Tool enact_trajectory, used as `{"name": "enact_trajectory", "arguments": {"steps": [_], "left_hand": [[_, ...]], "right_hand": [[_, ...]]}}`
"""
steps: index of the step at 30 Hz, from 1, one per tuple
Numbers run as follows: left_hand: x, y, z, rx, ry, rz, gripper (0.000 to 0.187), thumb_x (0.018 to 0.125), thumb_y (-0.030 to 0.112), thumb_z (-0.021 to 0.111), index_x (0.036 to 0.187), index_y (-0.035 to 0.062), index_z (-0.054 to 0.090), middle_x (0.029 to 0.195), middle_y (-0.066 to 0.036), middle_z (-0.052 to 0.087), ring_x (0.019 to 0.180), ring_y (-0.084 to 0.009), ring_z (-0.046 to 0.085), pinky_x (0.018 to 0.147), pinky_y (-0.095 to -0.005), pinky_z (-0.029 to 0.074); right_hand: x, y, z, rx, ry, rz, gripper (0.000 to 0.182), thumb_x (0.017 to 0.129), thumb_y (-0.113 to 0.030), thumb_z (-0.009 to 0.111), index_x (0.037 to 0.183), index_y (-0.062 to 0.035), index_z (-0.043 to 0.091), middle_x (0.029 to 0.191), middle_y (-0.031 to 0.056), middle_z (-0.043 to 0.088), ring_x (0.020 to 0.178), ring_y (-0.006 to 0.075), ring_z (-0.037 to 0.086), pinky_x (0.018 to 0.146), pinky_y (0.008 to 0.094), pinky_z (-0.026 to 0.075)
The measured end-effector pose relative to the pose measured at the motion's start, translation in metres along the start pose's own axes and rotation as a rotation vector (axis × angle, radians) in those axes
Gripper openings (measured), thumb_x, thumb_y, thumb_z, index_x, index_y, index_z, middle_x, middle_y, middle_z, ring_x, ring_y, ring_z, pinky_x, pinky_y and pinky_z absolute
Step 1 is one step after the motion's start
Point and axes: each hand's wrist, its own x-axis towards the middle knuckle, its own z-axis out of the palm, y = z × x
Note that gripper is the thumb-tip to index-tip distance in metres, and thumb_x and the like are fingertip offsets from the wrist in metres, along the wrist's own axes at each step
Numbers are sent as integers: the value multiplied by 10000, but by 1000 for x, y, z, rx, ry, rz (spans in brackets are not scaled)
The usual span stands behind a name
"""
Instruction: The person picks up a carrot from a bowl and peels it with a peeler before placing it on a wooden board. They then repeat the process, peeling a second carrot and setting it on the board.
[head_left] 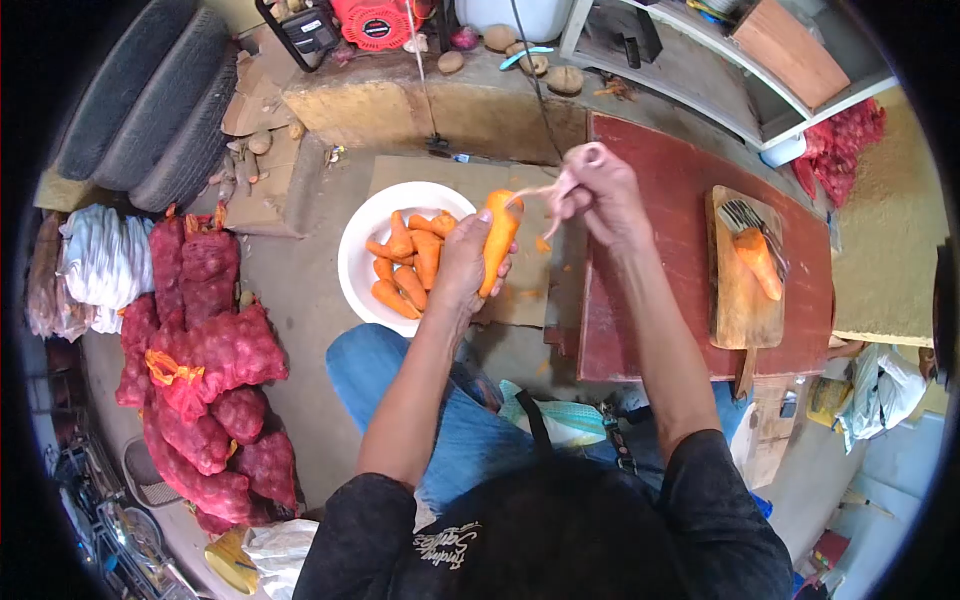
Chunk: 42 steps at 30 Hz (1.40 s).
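Both arms outstretched, left hand [462, 262] and right hand [597, 193] clenched.

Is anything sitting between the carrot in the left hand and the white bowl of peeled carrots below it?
Nothing visible does. The left hand holds the carrot just right of the white bowl, with only open space between them. The right hand holds a peeler beside the carrot's top.

A single head-worn camera looks steeply down, close over the person's arms, with fisheye view of the floor.
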Motion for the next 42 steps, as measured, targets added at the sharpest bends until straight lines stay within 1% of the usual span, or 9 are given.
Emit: {"name": "enact_trajectory", "arguments": {"steps": [1, 6, 11, 21, 27, 30, 33, 36, 42], "left_hand": [[2, 1, 2, -10, -9, -3, 364, 1063, 363, 463, 1085, 5, 521, 795, -150, 610, 466, -130, 531, 304, -228, 396], [1, 2, -4, -145, -84, -34, 405, 1064, 416, 436, 1096, 26, 538, 779, -125, 609, 453, -122, 509, 302, -228, 381], [5, 7, -6, -239, -85, -132, 459, 1067, 475, 386, 1122, 51, 552, 744, -102, 604, 419, -117, 484, 301, -233, 374], [-1, 6, -4, -173, -206, -67, 401, 1052, 459, 464, 1118, 74, 553, 691, -104, 597, 363, -111, 473, 277, -232, 337], [-8, 13, 7, -51, -162, 36, 486, 1060, 449, 444, 1412, 115, 416, 753, -132, 625, 384, -110, 493, 312, -229, 381], [-9, 18, 10, -142, -282, 65, 580, 1042, 375, 509, 1532, 168, 276, 840, -150, 646, 418, -112, 520, 338, -237, 413], [-12, 22, 13, -9, -187, 41, 685, 961, 194, 627, 1541, 168, 263, 902, -149, 654, 440, -113, 533, 344, -244, 422], [-6, 17, 4, -30, -242, 66, 837, 830, 1, 679, 1542, 126, 258, 997, -159, 645, 514, -126, 583, 355, -249, 448], [-6, 17, 2, -26, -202, 125, 820, 750, -97, 662, 1492, 21, 333, 1190, -183, 586, 677, -179, 666, 414, -247, 519]], "right_hand": [[1, 9, -1, 48, -90, 24, 73, 972, -82, 617, 932, -28, 588, 726, 69, 635, 518, 115, 564, 472, 278, 547], [22, 21, -29, 346, 76, -81, 57, 971, -69, 609, 934, -30, 590, 740, 62, 622, 555, 91, 546, 502, 269, 540], [-8, 11, 0, 173, -61, 50, 150, 949, -119, 667, 1007, -5, 588, 795, 87, 652, 565, 144, 608, 508, 294, 574], [13, 4, -14, 216, 127, -79, 84, 968, -87, 632, 940, -18, 594, 780, 66, 640, 558, 110, 577, 507, 276, 551], [4, 5, -13, 327, 123, -60, 104, 973, -128, 644, 961, -34, 601, 757, 58, 619, 556, 125, 561, 521, 314, 554], [-6, 0, -17, 435, 201, -75, 116, 969, -135, 651, 966, -33, 595, 753, 60, 615, 562, 136, 573, 520, 311, 551], [-24, -13, -11, 308, 136, -85, 152, 960, -140, 664, 1004, -13, 595, 779, 90, 646, 576, 161, 610, 510, 301, 547], [-36, -21, -5, 231, 91, -128, 168, 948, -131, 677, 1023, -3, 598, 799, 105, 660, 587, 168, 620, 512, 295, 552], [-41, -17, -1, 158, 47, -86, 143, 952, -124, 678, 1002, -14, 600, 780, 73, 653, 594, 126, 614, 520, 284, 545]]}}
